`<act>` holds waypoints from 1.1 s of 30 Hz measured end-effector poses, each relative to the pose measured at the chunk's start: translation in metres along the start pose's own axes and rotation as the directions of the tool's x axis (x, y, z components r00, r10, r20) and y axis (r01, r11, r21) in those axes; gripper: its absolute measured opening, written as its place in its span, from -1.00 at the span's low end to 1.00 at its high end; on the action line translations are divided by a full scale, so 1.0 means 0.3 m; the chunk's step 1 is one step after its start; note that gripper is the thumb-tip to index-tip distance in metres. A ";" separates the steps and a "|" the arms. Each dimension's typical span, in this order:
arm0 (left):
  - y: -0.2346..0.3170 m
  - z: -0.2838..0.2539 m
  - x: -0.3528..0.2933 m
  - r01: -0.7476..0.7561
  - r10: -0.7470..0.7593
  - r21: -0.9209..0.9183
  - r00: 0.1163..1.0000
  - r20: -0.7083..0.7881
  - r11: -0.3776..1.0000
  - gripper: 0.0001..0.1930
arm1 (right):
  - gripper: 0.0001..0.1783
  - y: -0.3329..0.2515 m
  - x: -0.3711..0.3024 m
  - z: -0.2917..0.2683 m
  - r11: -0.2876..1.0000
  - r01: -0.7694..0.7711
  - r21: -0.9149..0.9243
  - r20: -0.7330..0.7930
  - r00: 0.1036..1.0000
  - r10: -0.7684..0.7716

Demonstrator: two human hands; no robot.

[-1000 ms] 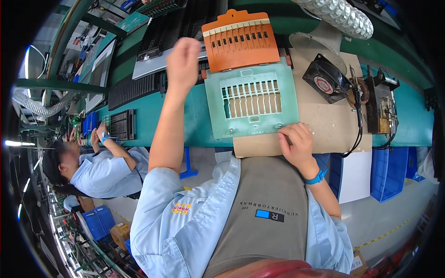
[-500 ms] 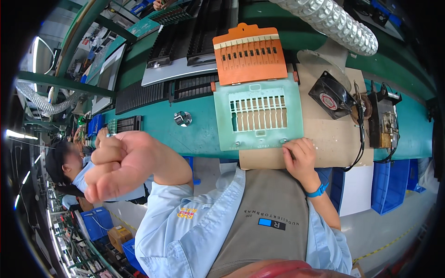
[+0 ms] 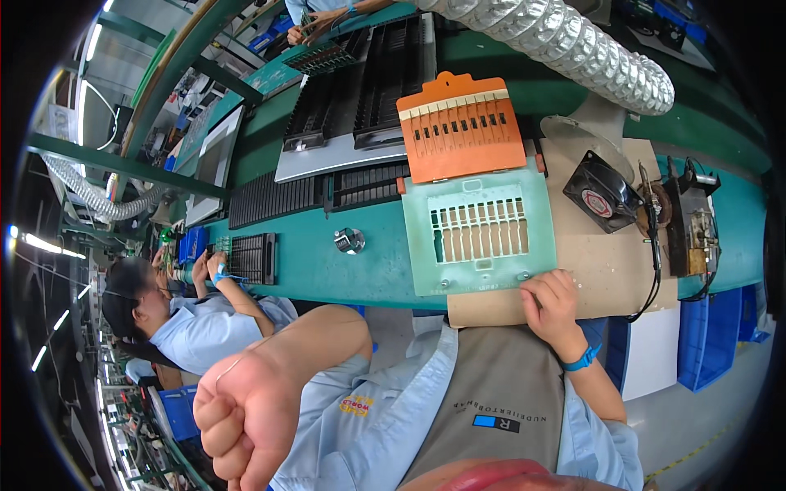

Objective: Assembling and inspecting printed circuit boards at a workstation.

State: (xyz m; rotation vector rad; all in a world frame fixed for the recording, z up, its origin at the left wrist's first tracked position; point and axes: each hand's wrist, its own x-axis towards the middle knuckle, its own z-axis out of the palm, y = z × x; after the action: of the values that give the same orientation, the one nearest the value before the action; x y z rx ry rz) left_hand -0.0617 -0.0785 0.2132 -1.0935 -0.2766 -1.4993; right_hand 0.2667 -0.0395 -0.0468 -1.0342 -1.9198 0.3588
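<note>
My left hand (image 3: 250,417) is raised at the lower left, clear of the bench, with its fingers curled into a fist. A thin pale strand (image 3: 233,366) lies over it; whether anything is inside the fist is hidden. My right hand (image 3: 554,304) rests at the bench's front edge, on the brown cardboard sheet (image 3: 491,311), beside the lower right corner of a pale green slotted fixture (image 3: 422,237). Its fingers are loosely bent, the thumb apart, and nothing shows in them. The fixture's hinged orange lid (image 3: 464,159) stands open, with a row of small dark parts along it.
A black fan (image 3: 602,192) and a soldering iron stand (image 3: 659,204) are on the right. A silver duct (image 3: 565,53) hangs overhead. Black slotted trays (image 3: 277,192) and a small metal counter (image 3: 349,240) lie to the left. A co-worker (image 3: 205,327) sits at the far left.
My left fist has come down and nearer to me. The bench has shifted right and down in the view, uncovering more of the co-worker. My right hand keeps its place by the fixture.
</note>
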 end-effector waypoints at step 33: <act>0.014 0.258 -0.283 0.725 -0.756 0.331 0.387 0.528 0.603 -0.80 | -0.90 0.009 -0.005 0.003 0.999 -0.012 0.029 -0.011 1.000 0.012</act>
State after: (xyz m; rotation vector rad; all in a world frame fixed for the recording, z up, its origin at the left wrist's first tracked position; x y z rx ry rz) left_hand -0.0340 0.0305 0.1893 -1.5200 -1.4651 -1.8166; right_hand 0.2678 -0.0391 -0.0497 -1.0269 -1.8939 0.3863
